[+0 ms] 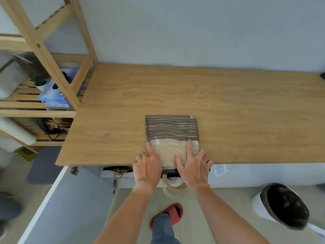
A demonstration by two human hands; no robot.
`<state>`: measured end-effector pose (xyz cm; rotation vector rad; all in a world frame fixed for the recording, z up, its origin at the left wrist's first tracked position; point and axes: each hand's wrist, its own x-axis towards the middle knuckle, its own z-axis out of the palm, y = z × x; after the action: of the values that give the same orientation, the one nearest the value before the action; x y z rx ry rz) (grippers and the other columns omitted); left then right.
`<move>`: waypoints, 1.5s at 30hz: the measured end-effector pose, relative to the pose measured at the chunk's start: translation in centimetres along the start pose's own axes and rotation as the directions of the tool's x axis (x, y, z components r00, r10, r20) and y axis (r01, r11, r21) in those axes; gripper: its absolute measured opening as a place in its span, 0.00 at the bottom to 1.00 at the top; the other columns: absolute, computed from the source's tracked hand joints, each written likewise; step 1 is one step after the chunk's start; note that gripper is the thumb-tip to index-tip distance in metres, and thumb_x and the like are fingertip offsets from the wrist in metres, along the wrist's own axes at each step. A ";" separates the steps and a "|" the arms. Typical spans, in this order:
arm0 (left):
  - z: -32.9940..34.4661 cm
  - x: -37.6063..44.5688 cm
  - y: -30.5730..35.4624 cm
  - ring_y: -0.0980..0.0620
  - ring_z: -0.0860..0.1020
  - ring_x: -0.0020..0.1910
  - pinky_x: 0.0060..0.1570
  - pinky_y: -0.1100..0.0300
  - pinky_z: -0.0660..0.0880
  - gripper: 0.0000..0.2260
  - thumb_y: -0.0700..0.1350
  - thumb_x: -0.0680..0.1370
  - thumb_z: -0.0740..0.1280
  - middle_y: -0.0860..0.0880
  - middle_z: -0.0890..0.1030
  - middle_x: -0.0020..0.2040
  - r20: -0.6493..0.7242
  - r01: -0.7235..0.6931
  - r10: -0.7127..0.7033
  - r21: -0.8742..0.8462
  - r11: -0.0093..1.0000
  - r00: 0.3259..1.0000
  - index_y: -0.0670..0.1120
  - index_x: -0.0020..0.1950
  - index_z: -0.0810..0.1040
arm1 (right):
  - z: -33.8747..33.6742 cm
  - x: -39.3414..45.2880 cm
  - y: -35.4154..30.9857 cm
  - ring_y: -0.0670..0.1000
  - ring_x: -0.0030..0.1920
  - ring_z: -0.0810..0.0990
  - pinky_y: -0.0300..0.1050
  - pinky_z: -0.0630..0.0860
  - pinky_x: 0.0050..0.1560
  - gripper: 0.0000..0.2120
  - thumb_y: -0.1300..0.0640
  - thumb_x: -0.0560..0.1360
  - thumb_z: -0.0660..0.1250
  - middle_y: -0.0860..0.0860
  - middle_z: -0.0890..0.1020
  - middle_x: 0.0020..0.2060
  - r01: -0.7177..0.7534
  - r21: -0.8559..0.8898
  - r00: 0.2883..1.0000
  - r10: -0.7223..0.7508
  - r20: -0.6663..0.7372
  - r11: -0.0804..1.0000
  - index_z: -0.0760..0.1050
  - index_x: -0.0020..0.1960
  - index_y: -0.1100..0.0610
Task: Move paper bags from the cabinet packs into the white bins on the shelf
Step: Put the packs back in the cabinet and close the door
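Observation:
A pack of brown paper bags (172, 131) in clear wrap, black-striped on its far half, lies flat at the front edge of the wooden cabinet top (228, 111). Its rope handles (174, 189) hang over the edge. My left hand (146, 166) rests on the pack's near left corner with fingers spread. On the near right part lies my right hand (192, 166), fingers also spread and pressing down. White bins (9, 76) stand on the wooden shelf (52, 67) at the far left, partly cut off.
An open cabinet door (58, 199) swings out at lower left, with more rope handles (119, 172) visible inside the cabinet. A white bin with a black liner (281, 206) stands on the floor at right. My foot in a red slipper (168, 215) is below.

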<state>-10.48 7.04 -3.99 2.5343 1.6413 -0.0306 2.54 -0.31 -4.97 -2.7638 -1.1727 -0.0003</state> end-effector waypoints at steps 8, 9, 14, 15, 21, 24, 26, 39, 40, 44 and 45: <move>2.3 -10.4 -4.9 0.38 0.72 0.61 0.53 0.55 0.77 0.14 0.35 0.81 0.54 0.28 0.45 0.76 0.125 -0.206 0.194 0.095 0.974 0.973 0.40 0.66 0.66 | 1.8 -11.8 -0.5 0.59 0.46 0.71 0.54 0.67 0.49 0.36 0.34 0.77 0.58 0.59 0.70 0.49 -0.037 0.126 0.999 0.033 0.034 0.991 0.57 0.79 0.49; 2.8 -11.5 -5.3 0.39 0.72 0.61 0.53 0.55 0.77 0.15 0.35 0.81 0.54 0.29 0.44 0.77 0.143 -0.229 0.211 0.121 0.966 0.967 0.39 0.68 0.65 | 1.9 -13.2 -0.4 0.59 0.46 0.71 0.54 0.68 0.49 0.36 0.34 0.77 0.58 0.58 0.70 0.50 -0.040 0.136 0.998 0.034 0.050 0.990 0.56 0.80 0.49; 5.4 -17.0 -7.0 0.45 0.75 0.49 0.32 0.60 0.78 0.22 0.42 0.81 0.58 0.33 0.60 0.75 0.096 -0.109 0.116 -0.073 0.991 0.989 0.35 0.73 0.63 | 2.9 -19.9 0.3 0.55 0.42 0.69 0.51 0.66 0.47 0.37 0.35 0.77 0.59 0.52 0.65 0.46 -0.079 0.186 0.992 0.059 0.111 0.979 0.54 0.80 0.48; 5.8 -18.1 -7.2 0.46 0.76 0.42 0.25 0.60 0.76 0.25 0.43 0.80 0.62 0.33 0.68 0.70 0.095 -0.071 0.085 -0.143 0.987 0.992 0.34 0.74 0.62 | 3.2 -20.9 0.5 0.54 0.41 0.67 0.51 0.65 0.45 0.37 0.35 0.77 0.60 0.52 0.65 0.45 -0.076 0.179 0.992 0.056 0.112 0.981 0.54 0.80 0.48; 9.1 -22.4 -7.7 0.42 0.71 0.41 0.20 0.57 0.72 0.11 0.35 0.72 0.58 0.32 0.63 0.73 0.271 -0.098 0.122 -0.102 0.990 0.955 0.38 0.49 0.78 | 5.9 -24.1 2.4 0.58 0.41 0.71 0.54 0.71 0.47 0.36 0.35 0.75 0.62 0.56 0.69 0.46 -0.070 0.129 0.984 0.047 0.171 0.989 0.60 0.78 0.49; 10.7 -21.8 -7.4 0.43 0.71 0.48 0.29 0.58 0.76 0.10 0.37 0.75 0.58 0.33 0.56 0.77 0.299 -0.122 0.125 -0.031 0.992 0.946 0.41 0.52 0.77 | 7.4 -24.0 2.9 0.58 0.44 0.72 0.54 0.69 0.49 0.36 0.32 0.76 0.57 0.56 0.69 0.48 -0.099 0.106 0.977 0.076 0.202 0.989 0.59 0.79 0.48; 11.4 -20.3 -6.9 0.42 0.71 0.51 0.35 0.58 0.78 0.09 0.38 0.78 0.57 0.33 0.52 0.78 0.270 -0.153 0.149 -0.003 0.988 0.951 0.41 0.55 0.74 | 8.5 -22.9 3.2 0.58 0.45 0.71 0.54 0.67 0.49 0.36 0.32 0.76 0.55 0.57 0.69 0.49 -0.105 0.099 0.973 0.082 0.216 0.990 0.58 0.79 0.48; 22.6 -7.1 -4.6 0.42 0.69 0.54 0.41 0.57 0.78 0.13 0.42 0.81 0.52 0.35 0.48 0.77 0.214 -0.103 0.092 0.039 0.994 0.972 0.42 0.63 0.69 | 20.6 -9.6 3.9 0.59 0.50 0.72 0.57 0.68 0.54 0.33 0.33 0.75 0.59 0.59 0.71 0.50 0.008 0.239 0.979 -0.056 0.194 0.971 0.61 0.75 0.47; 23.9 -5.5 -4.5 0.42 0.69 0.54 0.42 0.56 0.78 0.15 0.43 0.81 0.50 0.35 0.50 0.77 0.189 -0.076 0.075 -0.006 0.997 0.979 0.42 0.65 0.68 | 21.9 -8.2 4.2 0.59 0.51 0.71 0.57 0.68 0.55 0.34 0.32 0.74 0.59 0.58 0.70 0.50 0.030 0.269 0.978 -0.084 0.192 0.963 0.61 0.75 0.46; 28.7 2.6 -3.5 0.41 0.76 0.53 0.45 0.52 0.79 0.26 0.52 0.81 0.44 0.35 0.63 0.71 0.062 0.014 -0.005 -0.154 0.988 0.998 0.40 0.76 0.57 | 27.0 -1.5 4.6 0.58 0.51 0.70 0.56 0.67 0.54 0.36 0.33 0.73 0.63 0.59 0.69 0.52 0.115 0.304 0.983 -0.153 0.106 0.946 0.61 0.74 0.49; 29.5 4.4 -3.2 0.41 0.77 0.52 0.45 0.51 0.79 0.26 0.52 0.82 0.45 0.35 0.66 0.69 0.036 0.024 -0.018 -0.197 0.980 0.999 0.41 0.77 0.55 | 28.2 0.3 4.4 0.58 0.52 0.70 0.54 0.66 0.53 0.35 0.33 0.74 0.64 0.60 0.68 0.54 0.111 0.295 0.986 -0.141 0.084 0.949 0.61 0.74 0.49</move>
<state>-10.08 8.98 -33.96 2.3559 1.5733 0.0828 4.37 0.45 -33.45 -2.4555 -1.2593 0.2829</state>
